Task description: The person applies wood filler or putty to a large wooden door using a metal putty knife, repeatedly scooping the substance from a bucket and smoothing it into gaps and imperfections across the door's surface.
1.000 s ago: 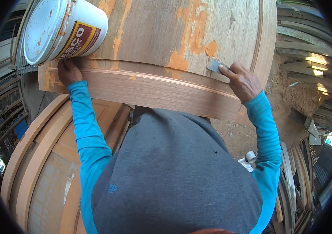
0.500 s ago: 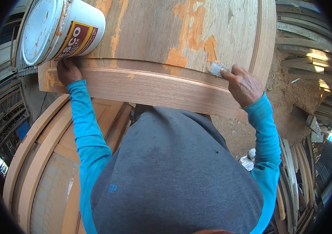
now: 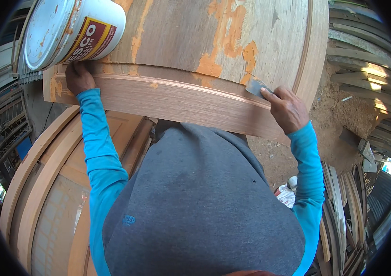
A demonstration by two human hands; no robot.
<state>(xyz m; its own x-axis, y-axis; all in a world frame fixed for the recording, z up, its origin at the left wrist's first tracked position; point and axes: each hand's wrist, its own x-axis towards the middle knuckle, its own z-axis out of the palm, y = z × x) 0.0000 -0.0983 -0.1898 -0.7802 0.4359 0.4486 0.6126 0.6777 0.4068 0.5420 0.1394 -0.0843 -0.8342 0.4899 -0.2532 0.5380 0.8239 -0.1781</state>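
Note:
My right hand (image 3: 289,109) is closed on a small flat putty knife (image 3: 256,86), its thumb and fingers pinching the blade's near end. The blade rests at the lower edge of a wooden door panel (image 3: 177,34), just below a streak of orange filler (image 3: 249,55). My left hand (image 3: 80,78) is at the door's near left part, against the underside of a white bucket (image 3: 99,30). The bucket hides its fingertips, so whether it grips anything does not show. The bucket lies tipped on the door, lid toward the left, with filler smears on it.
More wooden doors or frames (image 3: 39,202) lean below on the left. Lumber strips (image 3: 342,207) lie at the lower right, and stacked boards (image 3: 361,55) line the far right. A white bag (image 3: 286,195) sits on the dirt ground (image 3: 273,158) near my right elbow.
My right hand and the putty knife have shifted slightly toward me, and the blade has turned a little. My left hand stays by the bucket. The whole view has moved slightly.

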